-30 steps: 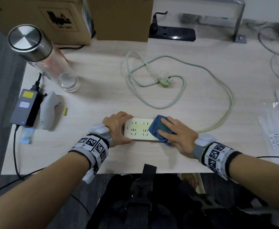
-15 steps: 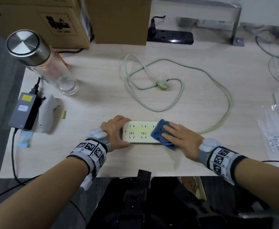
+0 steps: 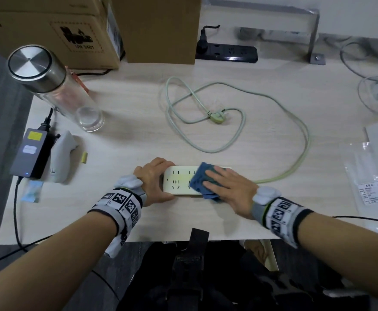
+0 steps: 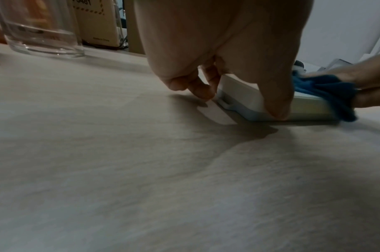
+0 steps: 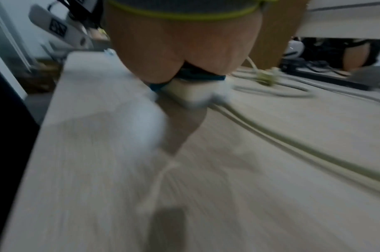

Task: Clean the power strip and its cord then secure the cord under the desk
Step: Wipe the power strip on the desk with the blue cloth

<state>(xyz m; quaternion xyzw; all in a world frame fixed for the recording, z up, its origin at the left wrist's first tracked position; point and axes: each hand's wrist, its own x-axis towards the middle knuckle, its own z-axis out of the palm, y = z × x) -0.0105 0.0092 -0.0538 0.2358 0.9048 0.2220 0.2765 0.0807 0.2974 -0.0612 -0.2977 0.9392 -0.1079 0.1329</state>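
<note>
A cream power strip [image 3: 179, 182] lies flat near the desk's front edge. My left hand [image 3: 152, 178] grips its left end, with the thumb [image 4: 275, 102] on the near side and the fingers [image 4: 197, 88] on the far side. My right hand [image 3: 226, 187] lies flat on a blue cloth [image 3: 199, 180] and presses it onto the strip's right half; the cloth [image 4: 327, 92] hangs over the near edge. The pale green cord [image 3: 304, 140] runs from the strip's right end in loose loops across the desk to its plug [image 3: 217, 117].
A glass bottle [image 3: 49, 86] with a steel lid stands at the left. Beside it lie a grey power adapter [image 3: 30, 153] and a grey handheld device [image 3: 61, 153]. Cardboard boxes [image 3: 49, 30] and a black power strip [image 3: 226, 52] line the back. A plastic bag [image 3: 372, 176] lies at the right.
My right hand has slid the blue cloth a little to the left along the strip. My left hand keeps its hold on the left end.
</note>
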